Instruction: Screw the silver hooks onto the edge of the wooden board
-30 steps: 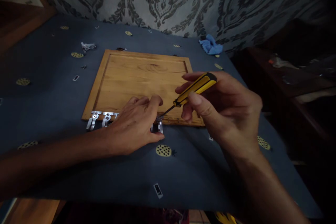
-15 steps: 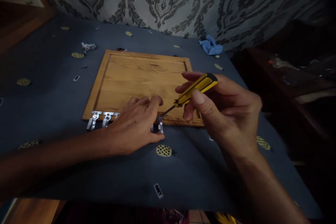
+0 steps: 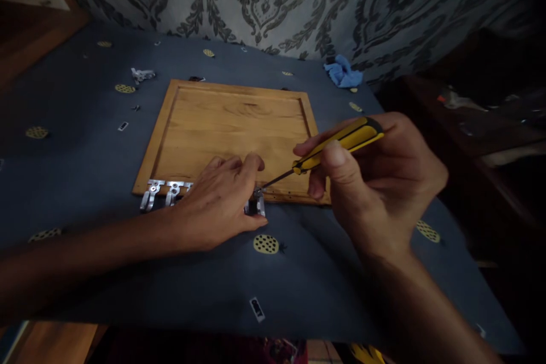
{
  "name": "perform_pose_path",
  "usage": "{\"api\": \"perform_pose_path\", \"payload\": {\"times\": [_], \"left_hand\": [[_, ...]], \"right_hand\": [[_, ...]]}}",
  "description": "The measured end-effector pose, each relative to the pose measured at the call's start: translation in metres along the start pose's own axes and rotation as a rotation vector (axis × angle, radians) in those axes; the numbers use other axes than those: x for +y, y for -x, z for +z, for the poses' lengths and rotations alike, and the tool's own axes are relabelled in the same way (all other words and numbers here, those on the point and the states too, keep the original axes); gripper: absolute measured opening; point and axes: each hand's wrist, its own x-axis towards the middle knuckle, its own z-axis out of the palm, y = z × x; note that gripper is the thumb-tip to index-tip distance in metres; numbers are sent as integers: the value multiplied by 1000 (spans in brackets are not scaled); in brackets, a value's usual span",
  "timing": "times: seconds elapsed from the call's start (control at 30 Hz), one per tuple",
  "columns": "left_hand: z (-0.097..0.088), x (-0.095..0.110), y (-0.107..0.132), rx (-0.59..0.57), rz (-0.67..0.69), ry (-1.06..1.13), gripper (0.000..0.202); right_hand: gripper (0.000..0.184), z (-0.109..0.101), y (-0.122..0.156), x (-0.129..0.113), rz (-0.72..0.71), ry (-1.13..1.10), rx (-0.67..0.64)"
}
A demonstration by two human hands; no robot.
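A wooden cabinet door (image 3: 230, 131) with a raised frame lies flat on the table. My right hand (image 3: 388, 187) grips the yellow and black handle of a screwdriver (image 3: 360, 135). The screwdriver slants down to the left, its tip at a metal hinge (image 3: 260, 205) on the door's near edge. My left hand (image 3: 213, 196) lies across that edge, steadying this hinge with the thumb by its lower end and the fingers curled above. Left of it, two more hinges (image 3: 149, 198) sit along the edge. My left hand covers the stretch between.
A dark tablecloth (image 3: 191, 290) with printed pineapples covers the table. Another loose hinge (image 3: 143, 74) lies at the back left, near a small dark metal piece (image 3: 135, 108). A crumpled blue cloth (image 3: 343, 72) sits at the back right by the patterned curtain (image 3: 273, 0).
My right hand and the screwdriver's handle have moved right and tilted lower, the tip staying at the hinge. My left hand has stayed in place.
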Motion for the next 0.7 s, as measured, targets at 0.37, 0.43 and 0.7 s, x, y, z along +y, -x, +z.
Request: {"api": "perform_pose_path", "payload": {"times": [0.37,0.43,0.7], "left_hand": [[-1,1,1,-15,-8,-24,62],[-1,1,1,-13,-6,-27,61],[-2,2,1,-28,-9,-36,59]], "right_hand": [[18,1,0,-2,69,16,-32],[21,2,0,-4,77,24,-33],[20,4,0,-6,83,33,-55]]}}
